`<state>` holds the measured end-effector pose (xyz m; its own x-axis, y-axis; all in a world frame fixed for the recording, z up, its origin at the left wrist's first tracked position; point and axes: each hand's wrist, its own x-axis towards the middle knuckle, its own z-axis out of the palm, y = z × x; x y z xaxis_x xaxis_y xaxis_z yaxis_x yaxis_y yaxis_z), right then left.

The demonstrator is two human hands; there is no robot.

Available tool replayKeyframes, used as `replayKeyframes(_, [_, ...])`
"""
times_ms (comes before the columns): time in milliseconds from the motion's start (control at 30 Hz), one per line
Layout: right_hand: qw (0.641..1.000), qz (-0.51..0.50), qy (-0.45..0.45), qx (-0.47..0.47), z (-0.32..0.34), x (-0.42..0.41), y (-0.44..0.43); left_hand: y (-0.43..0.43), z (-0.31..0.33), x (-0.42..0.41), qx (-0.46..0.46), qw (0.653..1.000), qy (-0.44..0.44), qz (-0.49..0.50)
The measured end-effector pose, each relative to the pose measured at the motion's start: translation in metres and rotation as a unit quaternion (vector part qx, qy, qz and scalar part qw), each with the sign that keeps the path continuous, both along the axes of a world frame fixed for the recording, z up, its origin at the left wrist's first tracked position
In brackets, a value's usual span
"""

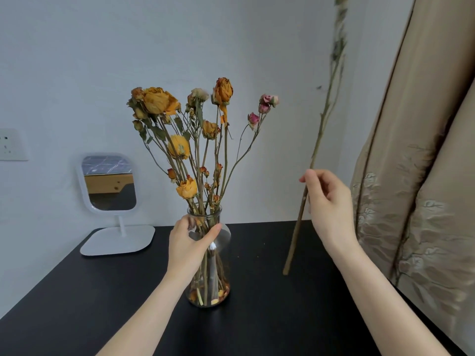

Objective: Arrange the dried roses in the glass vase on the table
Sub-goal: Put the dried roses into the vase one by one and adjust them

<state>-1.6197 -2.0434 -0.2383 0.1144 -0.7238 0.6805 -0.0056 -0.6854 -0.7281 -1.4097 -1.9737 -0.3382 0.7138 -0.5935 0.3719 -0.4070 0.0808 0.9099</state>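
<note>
Long stem (319, 132): upper part blurred, tip runs off the top edge, head not seen. A short stretch is hidden in the pinch of the right hand (327, 201). Left hand (189, 244) covers the near-left neck and shoulder of the glass vase (218, 281). Bits at the vase bottom are too small to identify. Wall socket (11, 145) is cut by the left edge, curtain (424, 176) by the right.

Dried roses (178, 149) fan from upright glass vase (213, 283), long stem (295, 235) beside.

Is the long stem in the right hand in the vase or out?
Out. The right hand pinches the long stem beside the glass vase, its cut end down near the black table, clear of the vase's mouth.
</note>
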Motion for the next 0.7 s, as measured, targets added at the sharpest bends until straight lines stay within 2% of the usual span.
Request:
replayKeyframes(100, [0.998, 0.041, -0.044, -0.029, 0.017, 0.009, 0.016, -0.001, -0.002, 0.001, -0.001, 1.000, 0.002, -0.008])
replayKeyframes(267, [0.992, 0.098, -0.043, -0.070, 0.037, 0.034, 0.036, 0.000, 0.000, 0.000, -0.008, 1.000, -0.003, -0.013])
replayKeyframes(700, [0.988, 0.097, -0.039, -0.114, 0.060, 0.075, 0.042, 0.000, 0.002, -0.001, -0.007, 1.000, -0.024, -0.001])
